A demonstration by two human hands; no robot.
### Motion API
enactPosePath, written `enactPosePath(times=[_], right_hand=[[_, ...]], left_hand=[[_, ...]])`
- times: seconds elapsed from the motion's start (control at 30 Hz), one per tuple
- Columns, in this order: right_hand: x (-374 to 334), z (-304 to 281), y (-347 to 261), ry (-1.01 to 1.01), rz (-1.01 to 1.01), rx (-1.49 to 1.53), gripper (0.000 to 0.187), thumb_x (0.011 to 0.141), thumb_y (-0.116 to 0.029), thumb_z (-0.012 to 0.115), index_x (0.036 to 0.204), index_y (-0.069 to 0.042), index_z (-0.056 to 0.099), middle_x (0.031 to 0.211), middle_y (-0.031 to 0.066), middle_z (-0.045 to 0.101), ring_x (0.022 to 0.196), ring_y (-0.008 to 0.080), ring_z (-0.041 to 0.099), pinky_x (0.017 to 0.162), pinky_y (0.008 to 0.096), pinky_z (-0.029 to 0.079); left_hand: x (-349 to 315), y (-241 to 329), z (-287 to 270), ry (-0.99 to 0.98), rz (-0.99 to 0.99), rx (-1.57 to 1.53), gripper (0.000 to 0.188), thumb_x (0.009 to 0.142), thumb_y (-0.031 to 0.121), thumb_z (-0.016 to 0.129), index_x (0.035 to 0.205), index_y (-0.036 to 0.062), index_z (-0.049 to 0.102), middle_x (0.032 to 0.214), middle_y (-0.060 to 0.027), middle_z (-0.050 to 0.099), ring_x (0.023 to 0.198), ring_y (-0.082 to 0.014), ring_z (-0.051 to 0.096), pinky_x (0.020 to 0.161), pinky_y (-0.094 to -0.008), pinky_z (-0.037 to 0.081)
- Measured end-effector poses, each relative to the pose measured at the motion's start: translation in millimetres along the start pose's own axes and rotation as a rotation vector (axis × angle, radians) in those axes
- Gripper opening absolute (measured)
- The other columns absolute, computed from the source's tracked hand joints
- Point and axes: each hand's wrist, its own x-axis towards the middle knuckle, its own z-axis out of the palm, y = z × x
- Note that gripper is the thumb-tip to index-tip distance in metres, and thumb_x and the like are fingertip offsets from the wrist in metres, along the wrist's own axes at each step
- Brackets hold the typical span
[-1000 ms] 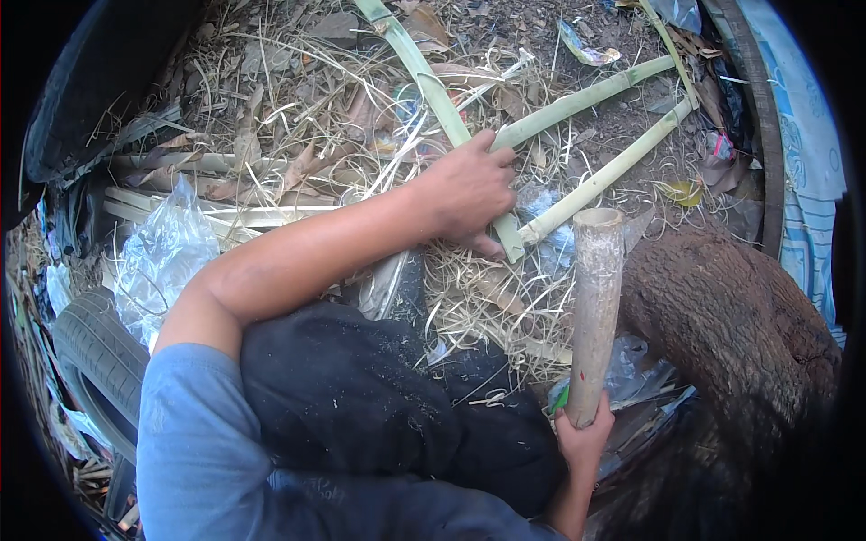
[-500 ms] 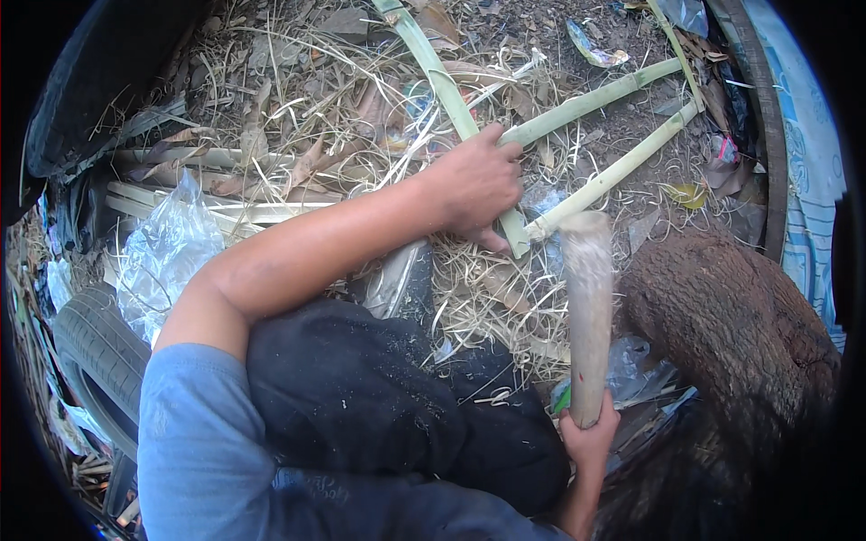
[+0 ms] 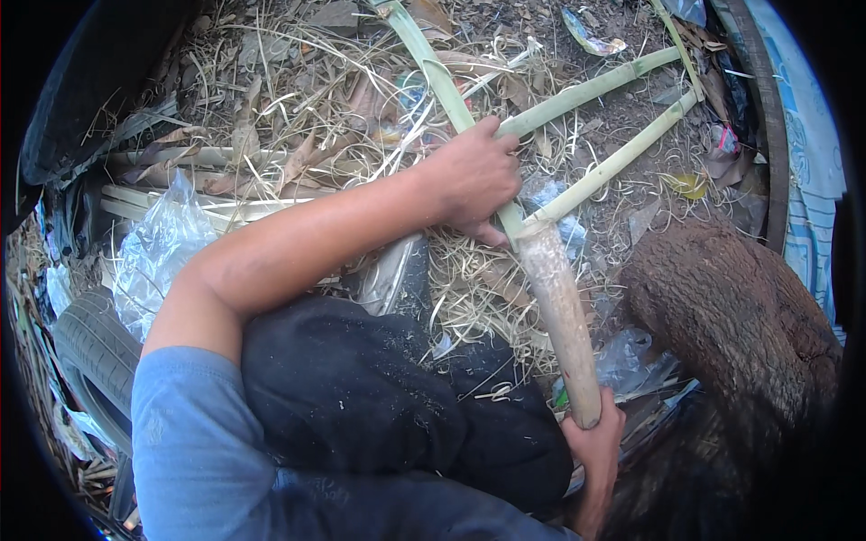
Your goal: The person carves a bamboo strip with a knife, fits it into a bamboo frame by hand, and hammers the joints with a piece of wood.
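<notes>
While gripping: left hand (image 3: 474, 180) around green stalk (image 3: 442, 77), right hand (image 3: 591, 442) around wooden club (image 3: 561, 316), perhaps bamboo.

The left arm reaches far forward and across the body, bare from a blue short sleeve, elbow bent only a little and forearm running up and to the right. The left hand (image 3: 474, 180) lies knuckles up, fingers curled down in a firm close grip, thumb tucked underneath. The right hand (image 3: 593, 442) sits low near the body, fingers wrapped tight, wrist bent back, with just a short part of its forearm showing.
</notes>
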Motion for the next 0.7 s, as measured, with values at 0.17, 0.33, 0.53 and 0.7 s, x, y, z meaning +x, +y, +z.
enactPosePath(times=[0.17, 0.33, 0.53, 0.7], right_hand=[[-5.9, 5.5, -3.7, 0.157, -0.076, 0.037, 0.040, 0.062, -0.009, 0.073, 0.099, 0.000, 0.058, 0.081, 0.0221, 0.066, 0.077, 0.0402, 0.068, 0.068, 0.0418, 0.054], [-7.2, 5.4, 0.7, 0.161, -0.108, 0.053, 0.040, 0.062, -0.008, 0.072, 0.098, 0.000, 0.057, 0.080, 0.0218, 0.066, 0.078, 0.0406, 0.068, 0.068, 0.0415, 0.054], [-4.0, 2.0, -5.3, 0.058, -0.011, -0.033, 0.041, 0.061, -0.007, 0.071, 0.098, 0.001, 0.056, 0.079, 0.0213, 0.066, 0.076, 0.0397, 0.069, 0.068, 0.0416, 0.054], [-2.6, 6.3, -6.0, 0.022, 0.016, -0.021, 0.038, 0.064, -0.011, 0.071, 0.097, 0.001, 0.056, 0.075, 0.0229, 0.065, 0.074, 0.0428, 0.066, 0.066, 0.0427, 0.053]], left_hand=[[2.7, 1.7, 2.1, 0.018, 0.012, -0.004, 0.066, 0.067, 0.072, 0.062, 0.080, 0.0079, 0.068, 0.083, -0.0023, 0.063, 0.094, -0.0190, 0.053, 0.083, -0.0363, 0.037], [1.4, 1.9, 1.0, -0.008, 0.021, -0.008, 0.066, 0.068, 0.072, 0.061, 0.080, 0.0081, 0.067, 0.082, -0.0028, 0.063, 0.094, -0.0193, 0.053, 0.082, -0.0365, 0.037], [3.0, 1.0, 0.9, -0.018, 0.008, 0.002, 0.066, 0.069, 0.073, 0.060, 0.078, 0.0075, 0.067, 0.081, -0.0028, 0.063, 0.092, -0.0189, 0.053, 0.080, -0.0360, 0.038], [4.3, 0.8, 0.1, -0.007, 0.023, 0.003, 0.066, 0.067, 0.073, 0.062, 0.074, 0.0077, 0.067, 0.077, -0.0012, 0.063, 0.090, -0.0190, 0.054, 0.080, -0.0351, 0.038]])
